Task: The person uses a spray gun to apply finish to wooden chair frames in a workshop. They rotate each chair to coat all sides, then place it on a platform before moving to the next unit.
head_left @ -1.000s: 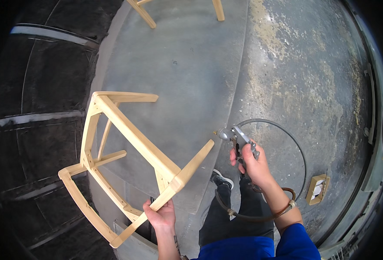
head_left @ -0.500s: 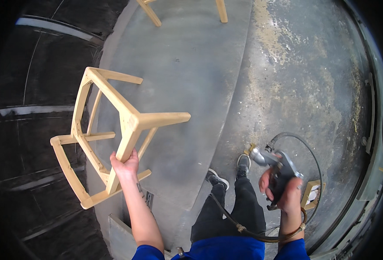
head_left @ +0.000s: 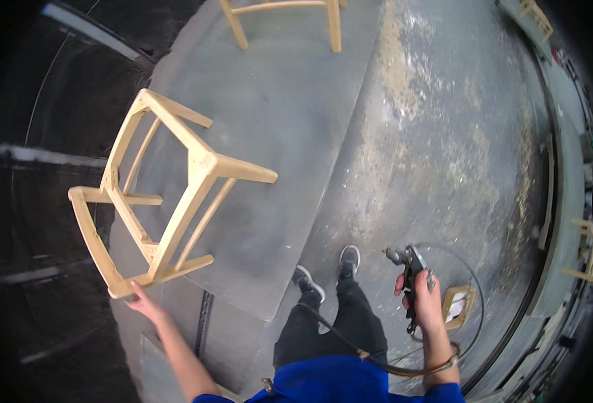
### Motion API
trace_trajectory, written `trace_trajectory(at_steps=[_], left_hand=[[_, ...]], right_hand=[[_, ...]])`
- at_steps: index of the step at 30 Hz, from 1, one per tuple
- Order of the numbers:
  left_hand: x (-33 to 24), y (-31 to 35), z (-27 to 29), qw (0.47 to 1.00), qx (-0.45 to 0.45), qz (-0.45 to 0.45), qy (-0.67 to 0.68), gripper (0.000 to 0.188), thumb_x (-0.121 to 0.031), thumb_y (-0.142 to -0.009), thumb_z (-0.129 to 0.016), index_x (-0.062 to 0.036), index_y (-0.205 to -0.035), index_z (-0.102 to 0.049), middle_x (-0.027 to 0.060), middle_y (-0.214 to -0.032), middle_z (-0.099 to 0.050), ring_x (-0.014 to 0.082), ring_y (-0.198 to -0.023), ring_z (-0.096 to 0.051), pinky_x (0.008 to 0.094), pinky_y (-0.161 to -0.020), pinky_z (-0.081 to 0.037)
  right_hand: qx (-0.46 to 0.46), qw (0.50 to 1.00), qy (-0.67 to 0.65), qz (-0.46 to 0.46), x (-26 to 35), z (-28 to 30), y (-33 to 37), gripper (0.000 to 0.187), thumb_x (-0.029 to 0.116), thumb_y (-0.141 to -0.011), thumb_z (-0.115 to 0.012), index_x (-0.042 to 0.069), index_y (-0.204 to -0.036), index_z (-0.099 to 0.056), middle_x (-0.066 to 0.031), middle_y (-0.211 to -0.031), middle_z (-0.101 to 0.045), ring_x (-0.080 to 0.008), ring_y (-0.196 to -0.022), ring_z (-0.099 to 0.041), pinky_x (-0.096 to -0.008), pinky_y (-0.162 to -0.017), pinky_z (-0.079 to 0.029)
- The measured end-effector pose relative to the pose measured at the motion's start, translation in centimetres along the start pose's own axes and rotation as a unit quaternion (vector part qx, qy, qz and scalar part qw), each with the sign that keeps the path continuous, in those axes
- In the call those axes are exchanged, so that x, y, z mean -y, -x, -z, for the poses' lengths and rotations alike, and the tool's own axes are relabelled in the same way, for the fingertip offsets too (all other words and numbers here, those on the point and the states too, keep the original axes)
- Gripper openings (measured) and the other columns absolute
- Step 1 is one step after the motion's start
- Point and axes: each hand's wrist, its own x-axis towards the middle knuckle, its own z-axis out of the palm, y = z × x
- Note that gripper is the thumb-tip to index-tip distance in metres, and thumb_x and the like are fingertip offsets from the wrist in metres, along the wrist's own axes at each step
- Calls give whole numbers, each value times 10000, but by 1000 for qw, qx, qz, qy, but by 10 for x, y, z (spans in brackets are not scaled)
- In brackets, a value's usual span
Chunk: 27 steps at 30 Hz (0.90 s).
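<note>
On the left, a pale wooden chair frame [head_left: 172,238] without a seat panel is tipped, its legs pointing right. My left hand [head_left: 147,303] grips the near corner of its backrest, with the thumb on top and the other fingers partly hidden beneath. A dark and silver spray gun [head_left: 414,282] is in my right hand [head_left: 428,302], fingers wrapped round its handle and nozzle pointing up and left. From the gun a thin hose [head_left: 474,275] loops to the right, and a hose [head_left: 393,369] crosses in front of my body near my right wrist.
Another pale wooden chair frame [head_left: 286,5] stands at the far edge, partly cut off. A small open box [head_left: 469,305] with white contents sits on the floor right of my right hand. Dark panels [head_left: 55,221] line the left. More wooden frames [head_left: 585,258] show at the right rim.
My left hand has moved from the frame's seat rail down to the near corner of the backrest. The spray gun's nozzle has turned further left, and the view has shifted slightly.
</note>
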Motion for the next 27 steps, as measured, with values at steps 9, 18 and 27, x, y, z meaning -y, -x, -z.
trace_trajectory(at_steps=[9,18,27], left_hand=[[-32,-52,2,990,83,108,19,388,-124,-810,-738,34,-1146,-626,92,-1044,-654,214,-950,-630,364,-901,-494],[-193,-71,14,996,3,60,68,885,-158,-821,-694,77,-1541,-236,265,-1435,-470,336,-1269,-537,401,-1093,-395],[-173,-126,-5,982,-106,-100,-120,875,-287,-857,-734,-67,-1562,-266,289,-1407,-454,413,-1329,-430,485,-1112,-348]], right_hand=[[-23,986,-33,159,89,-61,118,722,695,-975,-430,14,-1172,-564,-76,-818,-648,-87,-588,-547,-211,-451,-386],[60,933,29,355,164,-111,234,853,711,-930,-513,-3,-1397,-485,-84,-849,-640,-60,-605,-527,-200,-453,-376],[-45,969,5,244,109,-112,227,670,652,-1011,-405,11,-1114,-571,-63,-799,-629,-91,-635,-571,-211,-461,-402]])
